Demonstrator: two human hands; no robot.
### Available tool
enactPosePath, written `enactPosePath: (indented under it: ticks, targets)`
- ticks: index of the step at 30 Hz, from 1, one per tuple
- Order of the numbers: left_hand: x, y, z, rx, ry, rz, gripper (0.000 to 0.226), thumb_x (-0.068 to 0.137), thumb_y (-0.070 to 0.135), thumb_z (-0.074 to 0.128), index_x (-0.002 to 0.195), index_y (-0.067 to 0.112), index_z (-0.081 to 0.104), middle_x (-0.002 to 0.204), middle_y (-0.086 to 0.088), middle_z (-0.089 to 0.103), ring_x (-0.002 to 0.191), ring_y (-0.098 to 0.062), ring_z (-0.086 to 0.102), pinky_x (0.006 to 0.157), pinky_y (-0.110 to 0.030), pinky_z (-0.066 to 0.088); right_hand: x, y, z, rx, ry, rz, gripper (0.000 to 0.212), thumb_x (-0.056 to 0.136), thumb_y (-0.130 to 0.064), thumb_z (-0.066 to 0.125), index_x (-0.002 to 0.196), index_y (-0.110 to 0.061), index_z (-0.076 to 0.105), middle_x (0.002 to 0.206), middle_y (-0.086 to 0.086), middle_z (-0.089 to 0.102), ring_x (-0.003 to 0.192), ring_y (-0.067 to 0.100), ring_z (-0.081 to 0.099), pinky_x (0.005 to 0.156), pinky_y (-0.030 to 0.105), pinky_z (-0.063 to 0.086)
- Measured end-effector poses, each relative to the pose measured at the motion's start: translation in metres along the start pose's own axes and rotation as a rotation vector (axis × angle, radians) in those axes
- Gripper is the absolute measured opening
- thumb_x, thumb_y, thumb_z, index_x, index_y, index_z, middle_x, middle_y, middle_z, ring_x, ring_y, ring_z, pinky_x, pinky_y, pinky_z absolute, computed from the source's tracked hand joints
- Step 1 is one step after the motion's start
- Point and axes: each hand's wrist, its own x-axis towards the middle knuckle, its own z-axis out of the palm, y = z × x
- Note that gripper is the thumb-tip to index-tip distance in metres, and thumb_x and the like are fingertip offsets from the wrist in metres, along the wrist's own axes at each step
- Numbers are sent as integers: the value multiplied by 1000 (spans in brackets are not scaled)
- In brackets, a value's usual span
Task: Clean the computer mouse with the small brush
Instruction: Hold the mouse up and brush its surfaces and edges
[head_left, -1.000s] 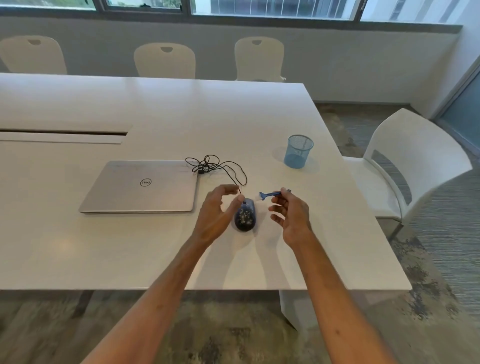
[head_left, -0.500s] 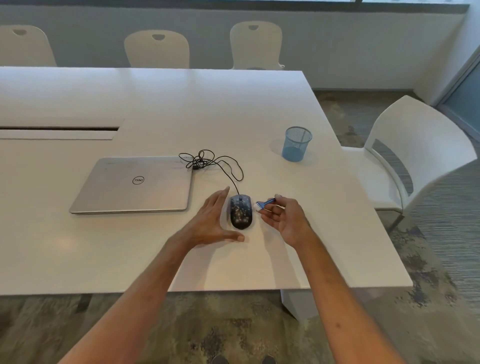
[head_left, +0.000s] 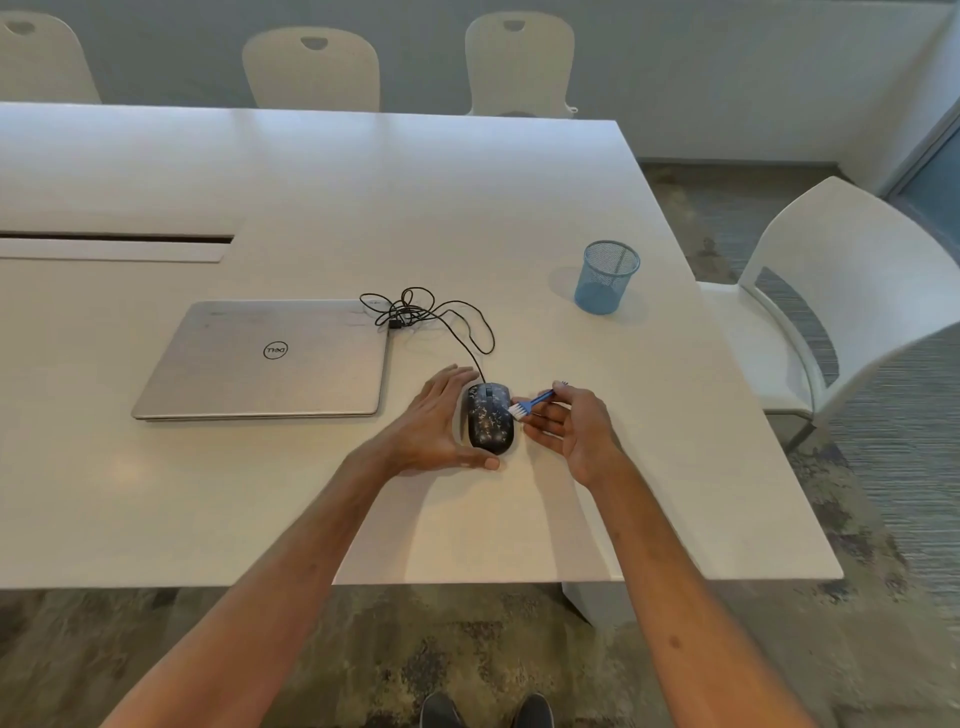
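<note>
A dark computer mouse (head_left: 489, 420) flecked with pale specks lies on the white table (head_left: 322, 197), its black cord (head_left: 431, 314) tangled behind it. My left hand (head_left: 435, 426) rests beside the mouse's left flank with straight fingers, and its thumb wraps under the near end. My right hand (head_left: 569, 428) pinches the blue handle of a small brush (head_left: 527, 404). The brush's white bristles touch the mouse's right edge.
A closed silver laptop (head_left: 265, 358) lies to the left of the mouse. A blue mesh cup (head_left: 607, 278) stands at the back right. A white chair (head_left: 841, 291) sits off the table's right edge, and three more chairs line the far side.
My left hand came down from hovering over the mouse and settled flat against its left side. My right hand brought the brush from behind the mouse to its right edge.
</note>
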Motion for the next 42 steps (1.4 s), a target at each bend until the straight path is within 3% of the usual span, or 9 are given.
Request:
enactPosePath:
  ticks: [8,16,22,29,33,38,42]
  targets:
    - [0,2,7,56,20,7,146,62,95,84,176,27,22,185,8,17,176,-13,2,144,-48,13,-1,1,2,-26,8,-1,28,113,-27,55,111,-3,71,105,23,84,101,38,81,100,51,65]
    - [-1,5,7,56,26,-8,159,51,115,64,176,24,24,184,7,18,174,-16,7,142,-43,11,-7,1,6,-34,27,1,27,112,-26,57,111,-3,71,103,22,84,104,38,82,97,50,66]
    - [-5,6,8,10,48,7,138,62,85,90,170,25,29,176,5,28,166,-19,25,140,-46,23,-17,1,7,-49,27,-12,30,114,-27,56,120,-2,71,110,22,84,108,39,81,103,54,64]
    - [-29,19,16,-88,70,36,132,63,77,89,167,22,30,165,6,34,158,-19,34,136,-50,31,-41,4,1,-81,35,-44,29,114,-31,55,108,-7,70,108,17,85,108,37,81,102,52,64]
    - [-50,22,27,-127,112,77,128,65,71,93,165,24,29,164,8,34,154,-17,37,135,-50,35,-60,9,-11,-115,-2,-75,35,113,-35,56,118,-5,74,106,11,86,103,33,82,91,47,66]
    - [-73,29,40,-122,143,111,129,65,70,94,166,24,29,167,9,32,157,-16,36,136,-49,34,-85,23,-30,-127,35,-157,30,110,-35,64,117,-11,79,89,2,80,85,25,78,76,41,61]
    - [-93,39,51,-93,167,124,133,67,69,97,169,20,28,174,5,29,165,-19,29,140,-47,28,-107,33,-45,-108,-3,-214,20,105,-31,73,113,-14,79,101,6,87,81,24,82,76,38,60]
